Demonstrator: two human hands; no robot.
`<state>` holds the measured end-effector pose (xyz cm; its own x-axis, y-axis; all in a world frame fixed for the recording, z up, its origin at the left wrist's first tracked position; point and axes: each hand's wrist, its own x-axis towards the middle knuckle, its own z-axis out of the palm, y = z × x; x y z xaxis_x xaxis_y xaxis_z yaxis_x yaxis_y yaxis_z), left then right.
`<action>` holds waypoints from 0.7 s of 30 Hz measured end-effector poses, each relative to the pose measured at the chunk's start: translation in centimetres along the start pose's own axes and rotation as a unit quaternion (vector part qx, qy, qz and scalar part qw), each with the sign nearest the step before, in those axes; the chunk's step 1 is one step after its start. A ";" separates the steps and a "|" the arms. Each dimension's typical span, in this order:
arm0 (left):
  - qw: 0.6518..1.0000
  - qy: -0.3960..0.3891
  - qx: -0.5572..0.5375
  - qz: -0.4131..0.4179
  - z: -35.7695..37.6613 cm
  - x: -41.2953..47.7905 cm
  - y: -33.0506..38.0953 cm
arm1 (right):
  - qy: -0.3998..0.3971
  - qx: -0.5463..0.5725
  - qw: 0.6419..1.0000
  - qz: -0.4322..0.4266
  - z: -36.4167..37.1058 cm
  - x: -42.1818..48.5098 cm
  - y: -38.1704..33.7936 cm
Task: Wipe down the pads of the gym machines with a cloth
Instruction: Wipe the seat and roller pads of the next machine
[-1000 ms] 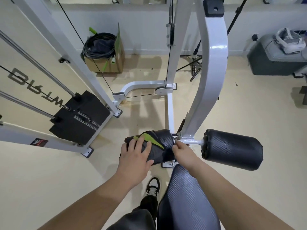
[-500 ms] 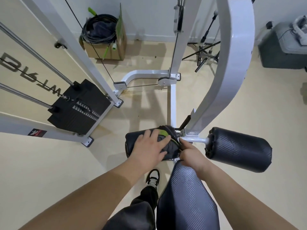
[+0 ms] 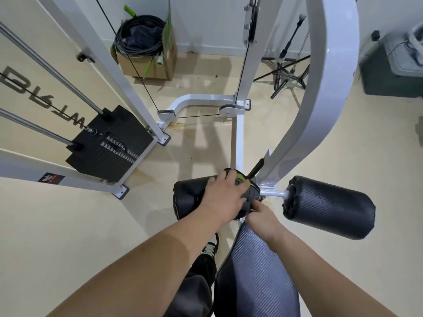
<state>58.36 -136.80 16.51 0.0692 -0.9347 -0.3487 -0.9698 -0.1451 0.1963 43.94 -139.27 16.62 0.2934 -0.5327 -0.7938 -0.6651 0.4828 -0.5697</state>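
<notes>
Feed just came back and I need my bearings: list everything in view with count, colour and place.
left roller pad: 1, black, centre, under the cloth
right roller pad: 1, black, right of centre
cloth: 1, dark grey with green, on the left roller pad
seat pad: 1, dark grey, bottom centre
machine frame: 1, white, centre and left
weight stack: 1, black, left
cardboard box: 1, brown, top, holding black cables
stands: count unclear, black, top right
case: 1, dark grey, far right
shoe: 1, black and white, bottom centre
left hand: 1, pressing the cloth
right hand: 1, pinching the cloth's lower edge
</notes>
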 end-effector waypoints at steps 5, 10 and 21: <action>0.994 0.015 -0.027 -0.104 0.1 -4.7 -5.5 | -0.009 -0.018 0.999 0.026 0.1 -0.3 1.4; 0.973 0.001 -0.043 -0.226 -0.8 -5.7 -9.1 | 0.004 -0.029 0.999 0.023 -0.3 0.5 0.2; 0.997 0.001 -0.006 -0.077 0.4 -6.8 -4.8 | 0.075 -0.115 0.990 -0.038 0.4 2.0 -1.5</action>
<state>62.41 -129.61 17.55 0.2169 -0.9021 -0.3730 -0.9450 -0.2899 0.1517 45.80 -140.72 15.77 0.2556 -0.6671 -0.6997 -0.7888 0.2745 -0.5499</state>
